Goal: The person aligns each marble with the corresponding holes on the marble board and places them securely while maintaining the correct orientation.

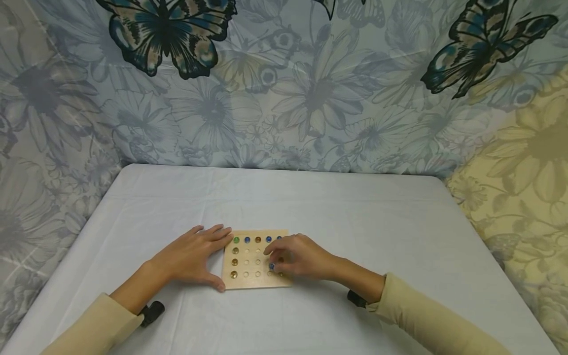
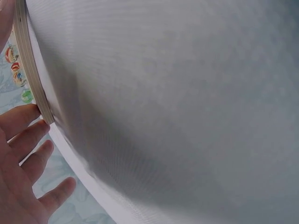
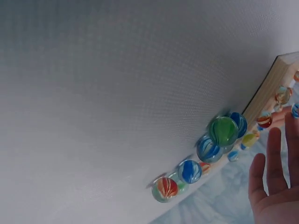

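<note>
White cloth covers tabletop [image 1: 355,217]; floral butterfly fabric hangs behind. Wooden board [image 1: 253,281] lies flat between both hands, marbles seated in its holes. Left hand [image 1: 193,256] rests flat, fingers straight, against board's left edge, thumb along near corner; holds nothing. Right hand [image 1: 297,256] sits over board's right side, fingers curled down at blue marble [image 1: 271,266] directly under fingertips, apparently pinching it; grip partly hidden. Right hand nearer to that marble. Loose marbles [image 3: 205,154] lie on cloth beside board, per right wrist view.
</note>
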Action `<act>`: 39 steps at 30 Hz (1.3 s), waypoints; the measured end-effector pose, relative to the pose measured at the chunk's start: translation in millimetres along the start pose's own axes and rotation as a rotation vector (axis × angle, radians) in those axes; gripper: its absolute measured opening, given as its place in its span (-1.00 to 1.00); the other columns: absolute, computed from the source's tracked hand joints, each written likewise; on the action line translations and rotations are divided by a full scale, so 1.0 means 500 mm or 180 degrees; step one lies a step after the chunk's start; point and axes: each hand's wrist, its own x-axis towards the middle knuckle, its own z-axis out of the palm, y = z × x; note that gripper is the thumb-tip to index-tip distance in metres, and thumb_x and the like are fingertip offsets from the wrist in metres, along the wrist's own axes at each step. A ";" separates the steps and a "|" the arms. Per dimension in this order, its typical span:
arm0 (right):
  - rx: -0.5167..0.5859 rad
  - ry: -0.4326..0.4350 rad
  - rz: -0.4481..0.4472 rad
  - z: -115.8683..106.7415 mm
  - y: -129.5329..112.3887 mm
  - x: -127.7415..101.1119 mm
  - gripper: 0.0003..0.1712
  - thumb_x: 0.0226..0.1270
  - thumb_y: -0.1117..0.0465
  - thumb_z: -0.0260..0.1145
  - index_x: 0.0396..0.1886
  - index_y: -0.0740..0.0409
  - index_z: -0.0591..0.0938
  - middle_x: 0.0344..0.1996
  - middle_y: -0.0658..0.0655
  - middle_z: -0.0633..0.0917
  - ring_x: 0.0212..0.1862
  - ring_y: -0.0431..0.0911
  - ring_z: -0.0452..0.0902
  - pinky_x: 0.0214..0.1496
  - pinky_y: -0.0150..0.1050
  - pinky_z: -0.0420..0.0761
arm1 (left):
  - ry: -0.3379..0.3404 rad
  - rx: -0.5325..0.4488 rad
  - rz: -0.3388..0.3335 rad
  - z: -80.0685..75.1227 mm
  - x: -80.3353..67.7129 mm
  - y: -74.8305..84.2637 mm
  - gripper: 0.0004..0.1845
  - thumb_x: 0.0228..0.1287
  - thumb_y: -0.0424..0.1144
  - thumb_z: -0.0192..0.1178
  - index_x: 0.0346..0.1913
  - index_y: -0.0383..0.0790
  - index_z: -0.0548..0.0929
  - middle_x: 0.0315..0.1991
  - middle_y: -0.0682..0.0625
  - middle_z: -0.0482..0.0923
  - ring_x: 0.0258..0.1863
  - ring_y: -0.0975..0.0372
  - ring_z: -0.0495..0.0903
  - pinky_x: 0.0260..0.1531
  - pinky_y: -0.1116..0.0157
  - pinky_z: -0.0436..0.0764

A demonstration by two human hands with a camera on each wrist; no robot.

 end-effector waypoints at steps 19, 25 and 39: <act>-0.0495 -0.0013 -0.0143 0.008 -0.005 0.003 -0.65 0.20 0.32 0.46 0.02 0.13 0.70 -0.23 -0.14 0.76 -0.13 -0.34 0.62 0.12 -0.23 0.55 | -0.0007 0.0036 -0.0015 -0.003 0.000 0.001 0.29 -0.23 0.66 0.20 0.47 -0.21 0.36 0.48 -0.08 0.28 0.47 -0.03 0.22 0.32 -0.21 0.26; -0.0510 0.0154 -0.0072 -0.025 -0.004 -0.009 -0.62 0.20 0.31 0.48 0.04 0.16 0.69 -0.21 -0.11 0.76 -0.09 -0.26 0.62 0.14 -0.14 0.54 | -0.0025 0.0044 -0.0045 -0.005 0.001 0.001 0.28 -0.24 0.65 0.22 0.48 -0.19 0.35 0.48 -0.06 0.27 0.48 -0.02 0.21 0.32 -0.21 0.26; -0.0334 0.0464 0.0455 -0.087 0.079 -0.072 -0.54 0.20 0.32 0.48 0.12 0.22 0.64 -0.14 -0.01 0.78 0.04 -0.10 0.66 0.16 0.01 0.59 | 0.0006 -0.0020 -0.0055 0.004 0.002 0.001 0.28 -0.27 0.62 0.28 0.48 -0.18 0.35 0.49 -0.06 0.26 0.47 -0.02 0.22 0.34 -0.22 0.23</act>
